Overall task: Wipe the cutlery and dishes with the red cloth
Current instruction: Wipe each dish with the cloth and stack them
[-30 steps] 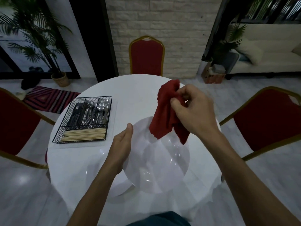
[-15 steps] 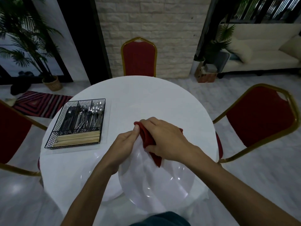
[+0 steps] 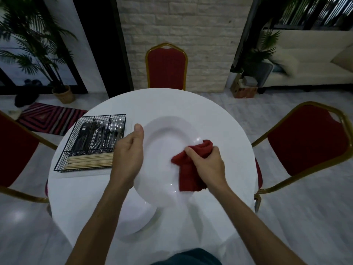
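**Round white table (image 3: 210, 115), dining room: plate under the red cloth**

Item 1. Red cloth (image 3: 191, 169): bunched, pressed against the right inner face of a white deep-rimmed plate (image 3: 166, 134), with a loose fold hanging toward the plate's lower rim.

Item 2. Right hand (image 3: 206, 163): fingers curled tight around the cloth's upper bunch, knuckles toward the camera.

Item 3. Left hand (image 3: 128, 155): grips the plate's left rim, thumb laid along the front edge. The fingers are behind the plate, out of sight. The plate is raised over the table and tilted face-up toward the camera.

Item 4. Second white plate (image 3: 133, 222): flat on the table under the held one, at the near edge.

Item 5. Black wire basket (image 3: 64, 150): on the table's left side, just beside the left hand. Its back compartments hold dark-handled cutlery (image 3: 84, 134) and spoons (image 3: 115, 127), and its front compartment holds chopsticks (image 3: 89, 161) lying crosswise.

Item 6. Surroundings: red gold-framed chairs at the far side (image 3: 166, 67), right (image 3: 305, 140) and left (image 3: 15, 150). Beyond them are a pale brick wall (image 3: 181, 25), a potted palm (image 3: 38, 44), a striped rug (image 3: 47, 119) and a cream sofa (image 3: 315, 60).
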Demonstrator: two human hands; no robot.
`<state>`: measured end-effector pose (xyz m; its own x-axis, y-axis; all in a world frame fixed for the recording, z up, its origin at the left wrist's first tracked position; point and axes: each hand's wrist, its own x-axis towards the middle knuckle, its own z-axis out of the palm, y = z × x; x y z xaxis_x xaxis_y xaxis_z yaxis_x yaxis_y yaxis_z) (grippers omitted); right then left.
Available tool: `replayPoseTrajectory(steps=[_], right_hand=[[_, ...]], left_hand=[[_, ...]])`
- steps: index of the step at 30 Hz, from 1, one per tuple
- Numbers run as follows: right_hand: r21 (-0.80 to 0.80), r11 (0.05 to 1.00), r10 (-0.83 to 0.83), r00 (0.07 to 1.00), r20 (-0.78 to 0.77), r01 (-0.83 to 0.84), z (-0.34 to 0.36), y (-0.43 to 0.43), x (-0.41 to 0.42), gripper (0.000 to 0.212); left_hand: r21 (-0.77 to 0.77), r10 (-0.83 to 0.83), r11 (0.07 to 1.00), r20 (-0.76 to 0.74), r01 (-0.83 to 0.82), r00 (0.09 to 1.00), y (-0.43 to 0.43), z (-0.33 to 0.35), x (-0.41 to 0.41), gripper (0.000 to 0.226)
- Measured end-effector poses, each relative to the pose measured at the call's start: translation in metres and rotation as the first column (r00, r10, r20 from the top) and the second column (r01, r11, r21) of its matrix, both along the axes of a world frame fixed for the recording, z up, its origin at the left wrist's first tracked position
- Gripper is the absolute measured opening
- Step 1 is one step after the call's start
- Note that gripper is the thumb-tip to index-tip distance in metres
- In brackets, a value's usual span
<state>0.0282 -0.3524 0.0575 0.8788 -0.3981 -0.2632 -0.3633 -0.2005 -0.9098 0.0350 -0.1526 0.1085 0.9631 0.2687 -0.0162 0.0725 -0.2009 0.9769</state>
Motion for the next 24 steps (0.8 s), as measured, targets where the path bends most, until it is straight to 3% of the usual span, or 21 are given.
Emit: replayPoseTrajectory(steps=[2,4,7,11,15,18,22,24], right_hand=[[0.276,0.958,-0.064,0.996,-0.057,0.078,-0.02,0.011,-0.005,0.046],[0.454,0.887,-0.033,0.992,-0.123,0.086,-0.028,0.019,-0.01,0.029],[0.43,0.902,0.002,0.995,-0.102,0.042,-0.035,0.008,-0.007,0.025],[0.159,0.982,0.101,0.994,0.04,-0.106,-0.017,-0.028,0.013,0.047],[-0.154,0.923,0.371,0.921,0.121,-0.352,0.027,-0.047,0.026,0.055],[-0.45,0.763,0.551,0.831,0.075,-0.465,0.062,-0.044,0.03,0.047],[-0.756,0.463,0.729,0.684,0.028,-0.462,0.087,-0.025,0.029,0.04],[-0.848,0.327,0.787,0.616,0.001,-0.417,0.091,-0.016,0.029,0.04]], left_hand=[[-0.055,0.06,0.997,0.037,-0.058,0.997,-0.006,-0.004,-0.002,0.075],[-0.173,0.101,0.981,0.046,-0.092,0.994,-0.012,-0.014,-0.005,0.06],[-0.333,0.076,0.939,-0.048,-0.088,0.996,-0.014,-0.021,-0.006,0.043],[-0.473,-0.165,0.878,-0.153,0.074,0.974,0.006,-0.019,-0.001,0.039],[-0.415,-0.371,0.861,-0.117,0.294,0.921,0.024,-0.006,0.004,0.046],[-0.352,-0.484,0.837,-0.122,0.418,0.867,0.027,0.016,0.007,0.046],[-0.089,-0.673,0.739,-0.153,0.668,0.723,0.02,0.04,0.011,0.033],[0.109,-0.708,0.686,-0.13,0.72,0.694,0.01,0.041,0.012,0.035]])
